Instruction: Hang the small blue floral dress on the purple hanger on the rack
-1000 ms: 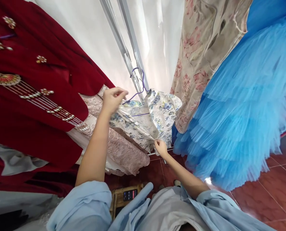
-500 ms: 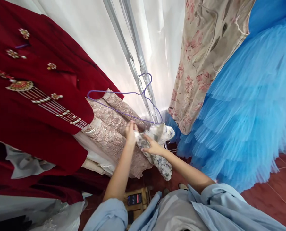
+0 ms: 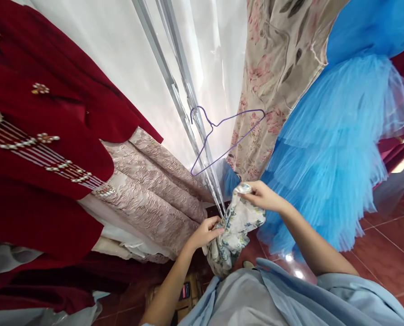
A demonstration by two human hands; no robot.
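Hands (image 3: 207, 232) (image 3: 261, 196) grip floral garment (image 3: 234, 226); hanger (image 3: 222, 138) seemingly bare.

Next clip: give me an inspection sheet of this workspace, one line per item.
Surface: red tiled floor.
Job's things: small floral garment, bunched, off the hanger.
Clutter: phone on a wooden stool, low in view.
Grippers: left hand and right hand both grip the garment.
Cables: nothing seen.
Surroundings: bare purple hanger on the metal rail; red dress, pink brocade, blue tulle dress.
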